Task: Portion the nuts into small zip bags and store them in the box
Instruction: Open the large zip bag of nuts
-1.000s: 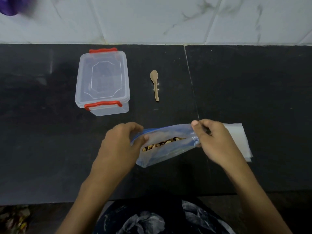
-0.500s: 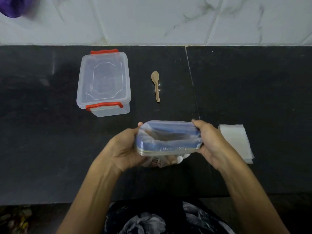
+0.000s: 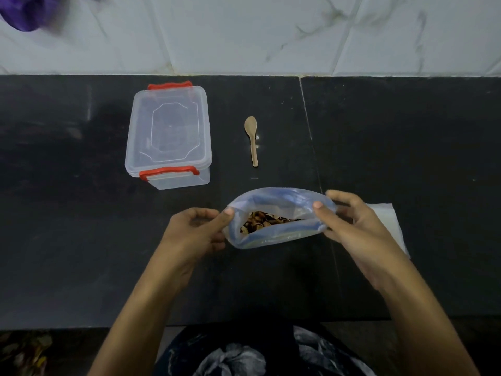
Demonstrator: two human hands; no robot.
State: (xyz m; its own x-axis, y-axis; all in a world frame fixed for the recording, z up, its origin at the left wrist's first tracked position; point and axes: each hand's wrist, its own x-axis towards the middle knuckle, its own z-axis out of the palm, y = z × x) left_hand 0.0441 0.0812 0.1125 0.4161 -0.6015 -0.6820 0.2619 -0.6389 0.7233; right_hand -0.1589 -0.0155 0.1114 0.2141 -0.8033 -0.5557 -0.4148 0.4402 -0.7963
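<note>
Both hands hold the large clear blue-tinted zip bag [image 3: 279, 215] over the black stone counter [image 3: 406, 158], mouth pulled open toward the camera. Left hand [image 3: 195, 234] pinches the bag's left rim, thumb on top. Right hand [image 3: 355, 229] pinches the right rim. Brown nuts [image 3: 268, 219] visible inside. Clear plastic box with red latches [image 3: 169, 137] sits lid on, far left. Small wooden spoon [image 3: 252, 139] lies between box and counter seam. Stack of small clear bags [image 3: 390, 223] partly hidden behind the right hand.
</note>
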